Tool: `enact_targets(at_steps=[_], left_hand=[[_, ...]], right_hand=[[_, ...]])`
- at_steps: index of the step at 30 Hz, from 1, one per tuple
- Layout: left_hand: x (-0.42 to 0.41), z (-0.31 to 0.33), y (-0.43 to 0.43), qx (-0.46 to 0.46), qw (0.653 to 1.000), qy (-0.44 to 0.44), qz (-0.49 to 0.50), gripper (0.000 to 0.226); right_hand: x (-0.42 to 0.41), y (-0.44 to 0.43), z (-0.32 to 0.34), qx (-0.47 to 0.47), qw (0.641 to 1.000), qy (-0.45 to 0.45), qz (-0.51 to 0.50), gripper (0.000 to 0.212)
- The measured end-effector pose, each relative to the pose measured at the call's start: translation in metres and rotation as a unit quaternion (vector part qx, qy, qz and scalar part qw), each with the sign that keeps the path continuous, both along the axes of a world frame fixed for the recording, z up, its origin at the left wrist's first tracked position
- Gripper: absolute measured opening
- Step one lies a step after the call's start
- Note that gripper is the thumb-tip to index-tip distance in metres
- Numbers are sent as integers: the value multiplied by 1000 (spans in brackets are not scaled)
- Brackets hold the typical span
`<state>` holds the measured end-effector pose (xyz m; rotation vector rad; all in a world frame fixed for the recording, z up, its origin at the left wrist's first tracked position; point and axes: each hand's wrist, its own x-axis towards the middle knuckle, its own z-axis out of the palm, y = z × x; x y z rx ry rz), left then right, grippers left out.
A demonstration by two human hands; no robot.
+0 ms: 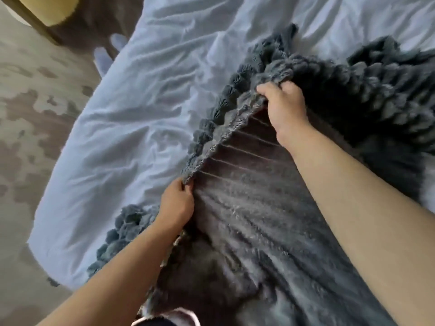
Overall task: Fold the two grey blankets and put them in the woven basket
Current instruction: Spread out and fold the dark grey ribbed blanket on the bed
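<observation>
The grey blanket (247,198) lies unfolded over the near right part of the bed (141,95), its bobbled edge lifted. The left hand (176,204) and the right hand (283,109) each pinch that edge with curled fingers. Folding looks barely begun. I cannot tell whether the dark heap (376,85) toward the bed's far right edge is the second blanket. The woven basket is out of view.

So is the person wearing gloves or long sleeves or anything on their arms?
No. The left hand and right hand have no gloves on. The left forearm and right forearm are uncovered too: no sleeve shows up to the picture's edge. No watch or bracelet shows on either wrist, and I can make out no rings.
</observation>
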<state>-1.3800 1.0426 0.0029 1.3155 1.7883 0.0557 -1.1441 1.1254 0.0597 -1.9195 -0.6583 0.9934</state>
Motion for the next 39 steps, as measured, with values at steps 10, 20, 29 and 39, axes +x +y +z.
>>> enact_targets(at_steps=[10, 20, 29, 39], left_hand=[[20, -18, 66, 10, 988, 95, -122, 41], [115, -27, 132, 5, 996, -90, 19, 30], [185, 167, 180, 191, 970, -148, -5, 43], [150, 283, 137, 183, 901, -392, -8, 19]], right_hand=[[48, -84, -54, -124, 975, -182, 41, 18], [205, -254, -78, -364, 851, 182, -332, 63], [272, -185, 122, -105, 944, 18, -312, 47], [238, -263, 225, 46, 929, 76, -358, 31]])
